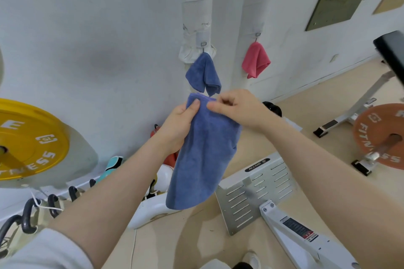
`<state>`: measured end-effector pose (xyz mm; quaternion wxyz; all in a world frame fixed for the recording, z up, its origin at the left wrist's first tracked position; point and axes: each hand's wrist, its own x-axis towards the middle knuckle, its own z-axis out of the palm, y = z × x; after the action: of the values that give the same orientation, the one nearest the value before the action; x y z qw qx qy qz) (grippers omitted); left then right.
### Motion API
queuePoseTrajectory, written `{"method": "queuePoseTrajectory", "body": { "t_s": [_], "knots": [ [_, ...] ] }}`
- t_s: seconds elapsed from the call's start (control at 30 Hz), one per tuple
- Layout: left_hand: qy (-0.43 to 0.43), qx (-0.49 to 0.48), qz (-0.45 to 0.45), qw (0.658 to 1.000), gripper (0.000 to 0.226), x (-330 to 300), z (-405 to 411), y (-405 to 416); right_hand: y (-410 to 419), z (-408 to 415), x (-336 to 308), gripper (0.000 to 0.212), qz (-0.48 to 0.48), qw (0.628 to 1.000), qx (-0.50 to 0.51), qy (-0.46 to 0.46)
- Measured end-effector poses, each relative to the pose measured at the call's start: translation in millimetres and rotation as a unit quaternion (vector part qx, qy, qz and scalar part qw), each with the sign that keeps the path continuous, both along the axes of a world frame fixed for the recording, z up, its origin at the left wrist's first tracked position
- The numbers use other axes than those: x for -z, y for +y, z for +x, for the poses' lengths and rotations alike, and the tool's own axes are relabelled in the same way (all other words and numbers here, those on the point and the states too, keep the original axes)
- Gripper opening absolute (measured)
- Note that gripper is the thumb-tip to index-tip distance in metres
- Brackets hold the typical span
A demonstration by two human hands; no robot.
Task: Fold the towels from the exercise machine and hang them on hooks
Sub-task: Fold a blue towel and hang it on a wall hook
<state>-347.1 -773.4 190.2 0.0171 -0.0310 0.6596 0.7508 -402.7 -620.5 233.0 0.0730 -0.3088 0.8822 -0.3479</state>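
A folded blue towel (201, 159) hangs down in front of me, held at its top edge by both hands. My left hand (178, 124) grips its upper left side, thumb on the front. My right hand (235, 108) pinches the top right corner with curled fingers. Just above, another blue towel (204, 73) hangs from a hook (203, 44) on a wrapped white pipe. To its right a pink towel (255, 60) hangs from a second hook (258, 35).
A yellow weight plate (28, 140) is at the left with black handles (30, 214) below it. A white exercise machine base (258, 190) lies on the floor ahead. An orange plate (380, 133) and a bench frame stand at right.
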Motion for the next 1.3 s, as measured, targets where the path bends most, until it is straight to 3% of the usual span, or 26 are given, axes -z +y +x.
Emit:
{"method": "queuePoseTrajectory", "body": {
  "t_s": [0.13,0.27,0.33,0.4,0.5,0.6,0.7,0.77,0.87,1.0,1.07,1.2,1.3],
  "knots": [
    [-0.038,-0.016,-0.012,0.999,0.033,-1,-10,6,36,-18,-12,0.053,0.197,0.974,-0.085,-0.066],
    [-0.071,-0.031,-0.010,0.997,0.028,0,-24,12,53,-43,-11,0.053,0.242,0.966,-0.087,0.007],
    [-0.085,-0.055,0.007,0.995,0.028,2,-31,13,64,-53,-10,0.042,0.206,0.970,-0.090,0.092],
    [-0.091,-0.066,0.037,0.993,0.035,5,-37,16,77,-61,-11,0.030,0.114,0.983,-0.100,0.104],
    [-0.082,-0.049,0.088,0.992,0.036,4,-44,30,96,-76,-12,0.014,-0.035,0.991,-0.124,-0.042],
    [-0.093,-0.003,0.141,0.986,0.033,0,-53,44,113,-92,-7,0.028,-0.255,0.918,-0.145,-0.268],
    [-0.109,0.062,0.147,0.981,0.034,-11,-62,60,120,-104,10,0.014,-0.457,0.821,-0.073,-0.334],
    [-0.103,0.062,0.140,0.983,0.035,-17,-70,71,116,-110,24,0.014,-0.532,0.766,-0.004,-0.361],
    [-0.085,0.024,0.163,0.983,0.035,-21,-82,83,111,-118,39,0.027,-0.505,0.753,0.070,-0.417],
    [-0.077,-0.033,0.224,0.971,0.035,-22,-91,83,115,-108,52,0.077,-0.435,0.734,0.004,-0.521],
    [-0.082,-0.043,0.235,0.968,0.037,-27,-93,79,115,-99,58,0.092,-0.397,0.748,-0.044,-0.530],
    [-0.095,-0.055,0.233,0.966,0.041,-36,-98,74,103,-88,53,0.072,-0.334,0.796,-0.068,-0.500],
    [-0.094,-0.099,0.290,0.947,0.047,-29,-100,69,94,-88,41,0.046,-0.383,0.797,-0.035,-0.465]
  ]
}}
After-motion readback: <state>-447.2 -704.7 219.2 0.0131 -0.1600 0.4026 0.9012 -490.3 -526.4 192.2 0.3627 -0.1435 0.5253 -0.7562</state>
